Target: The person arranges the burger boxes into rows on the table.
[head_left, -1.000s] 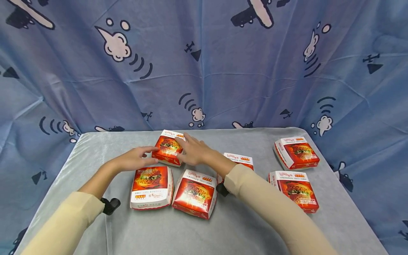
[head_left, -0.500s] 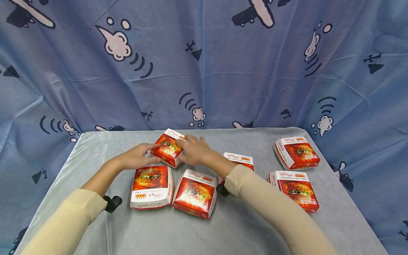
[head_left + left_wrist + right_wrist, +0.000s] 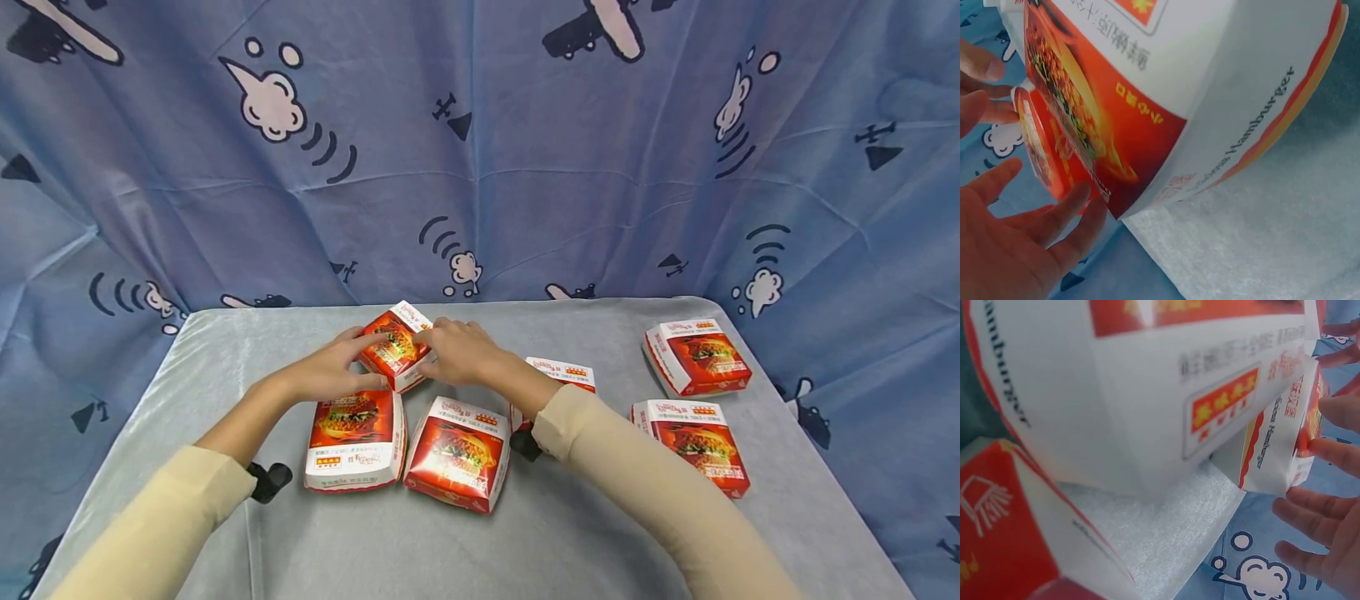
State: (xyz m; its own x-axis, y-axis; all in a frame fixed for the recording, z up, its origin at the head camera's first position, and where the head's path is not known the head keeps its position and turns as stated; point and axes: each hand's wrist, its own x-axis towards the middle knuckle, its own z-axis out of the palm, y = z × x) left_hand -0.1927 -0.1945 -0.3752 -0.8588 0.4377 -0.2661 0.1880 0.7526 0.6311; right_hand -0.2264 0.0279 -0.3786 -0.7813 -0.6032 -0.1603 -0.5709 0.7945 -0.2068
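Note:
A red and white hamburger box (image 3: 392, 350) sits turned at an angle near the table's back edge. My left hand (image 3: 330, 367) is at its left side, the index finger reaching over its top and the thumb low by its near corner. On its right side my right hand (image 3: 461, 354) touches it with fairly straight fingers. In the left wrist view the left fingers (image 3: 1075, 228) are spread beside the box (image 3: 1047, 147). In the right wrist view, right fingertips (image 3: 1300, 497) meet the white side of the box (image 3: 1275, 437).
Two more hamburger boxes, one left (image 3: 352, 437) and one middle (image 3: 459, 454), lie just in front. Another box (image 3: 558, 372) is partly behind the right forearm. Two boxes, rear (image 3: 697, 358) and front (image 3: 697, 446), lie at the right. A patterned blue curtain (image 3: 480, 150) hangs behind the grey-covered table.
The back box has turned counterclockwise, its white end swinging leftward. My left hand has moved slightly right, its index finger now over the box's top. The other boxes stay where they were.

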